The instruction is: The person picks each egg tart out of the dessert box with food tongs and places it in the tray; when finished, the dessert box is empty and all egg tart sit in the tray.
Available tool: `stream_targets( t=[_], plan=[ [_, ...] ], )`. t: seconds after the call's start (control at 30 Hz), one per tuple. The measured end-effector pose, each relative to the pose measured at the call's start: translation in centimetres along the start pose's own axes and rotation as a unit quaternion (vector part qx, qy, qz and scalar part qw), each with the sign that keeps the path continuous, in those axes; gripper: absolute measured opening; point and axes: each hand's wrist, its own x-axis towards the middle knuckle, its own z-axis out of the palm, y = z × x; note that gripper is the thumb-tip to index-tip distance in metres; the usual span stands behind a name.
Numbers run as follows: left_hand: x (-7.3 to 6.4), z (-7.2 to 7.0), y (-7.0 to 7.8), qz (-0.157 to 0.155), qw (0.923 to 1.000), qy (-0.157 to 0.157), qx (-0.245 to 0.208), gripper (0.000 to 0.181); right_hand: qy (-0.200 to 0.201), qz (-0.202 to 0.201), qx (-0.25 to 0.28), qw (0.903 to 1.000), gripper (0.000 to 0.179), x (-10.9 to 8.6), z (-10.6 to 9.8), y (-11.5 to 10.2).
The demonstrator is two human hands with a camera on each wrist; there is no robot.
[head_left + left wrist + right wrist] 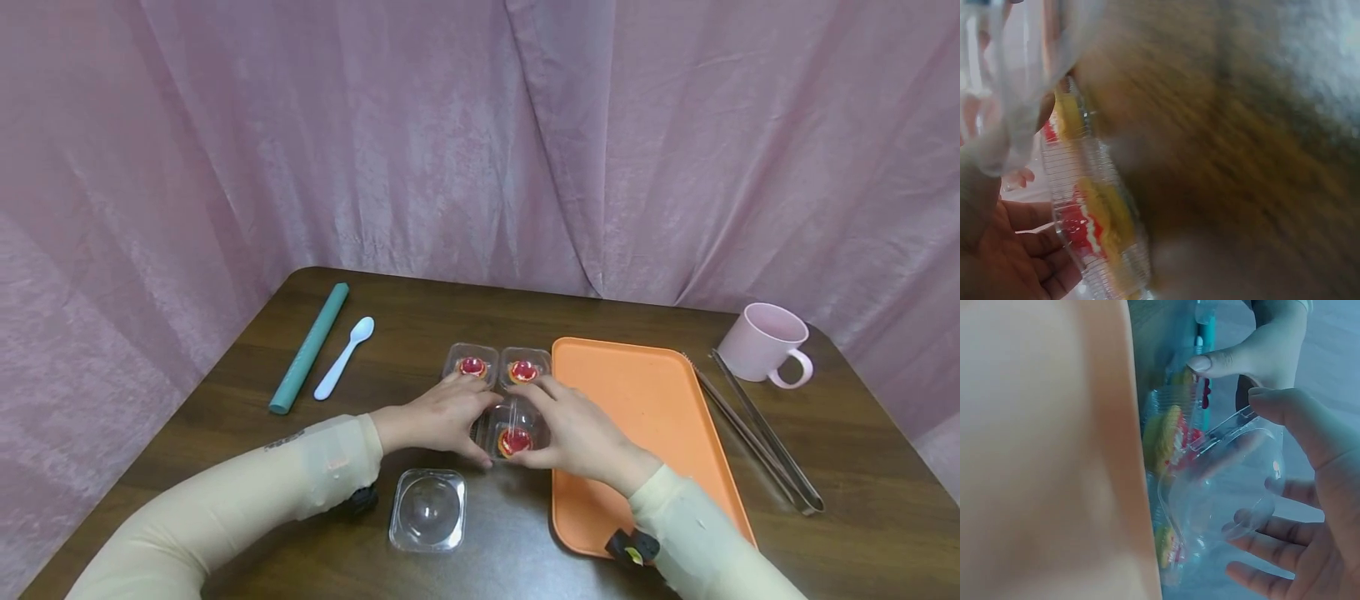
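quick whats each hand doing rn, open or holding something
Left hand: open, thumb beside the front clear box; contact unclear.
Right hand: holding a clear plastic lid.

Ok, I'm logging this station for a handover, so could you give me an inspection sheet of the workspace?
Surface: brown table, wood-grained.
Job's things: three red tarts in clear boxes; clear lid, tilted; second lid on the table.
Clutter: teal rod, spoon, mug, tongs, tray.
Left grip: beside the near tart's box; contact unclear.
Right grip: holds the tilted lid.
Cables: nothing seen.
Surroundings: pink curtain behind and at both sides.
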Motion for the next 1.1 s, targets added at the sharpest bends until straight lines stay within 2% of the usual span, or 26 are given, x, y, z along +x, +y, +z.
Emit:
stream_targets(
  t=[0.23, 0.5, 0.73, 0.93, 1.1],
  plan=[
    [-0.6, -0.7, 0.2, 0.005, 0.9999, 0.012, -0.002, 0.085, 0.042, 0.005, -0.031, 0.9986, 0.081, -1.4, -1.0, 0.2],
    [-1.5, -1.9, 0.6, 0.023, 0.9992, 0.031, -0.009, 0.079, 0.083, 0.015, -0.003, 0.9964, 0.079, -3.0, -2.0, 0.7],
    [-2.7, -2.5, 0.9, 0.042, 0.9969, 0.064, -0.018, 0.078, 0.131, -0.017, -0.006, 0.9911, 0.083, -4.1, -2.3, 0.5],
    [-3.6, -3.0, 2.3, 0.066, 0.9919, 0.104, -0.030, 0.081, 0.179, -0.045, 0.037, 0.9822, 0.084, -4.9, -2.5, 0.0],
    [-4.0, -3.0, 3.5, 0.086, 0.9859, 0.140, -0.033, 0.086, 0.187, -0.066, 0.096, 0.9754, 0.086, -5.4, -2.7, -0.6]
  ],
)
